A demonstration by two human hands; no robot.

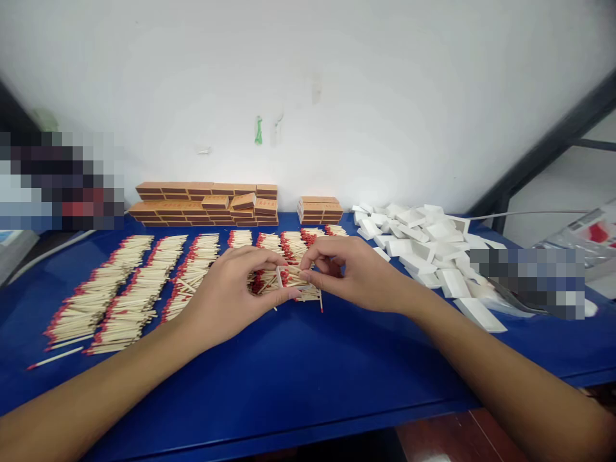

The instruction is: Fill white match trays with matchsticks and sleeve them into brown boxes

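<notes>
Left: rows of red-tipped matches (120,289) lie in bands on the blue table (289,372), with one stray match (52,358) apart at the near edge. Behind them, against the wall, stand stacked brown matchbox sleeves (206,204).

Centre: the left hand (231,292) has its grip closed, thumb against fingers, on the left end of a white tray (289,277). The tray is part-filled and sits low over a loose bed of matches. The right hand (353,273) meets it from the other side, its grip narrowed to a fingertip pinch at the tray's right end. Whether it also holds matches is hidden.

Right: a heap of empty trays (423,244), well apart from the hands.

Hazard: the tray looks like thin card held only by its ends, so a hard squeeze or a slight tilt would likely bow it and spill the contents. One match already juts past its near-right corner.
</notes>
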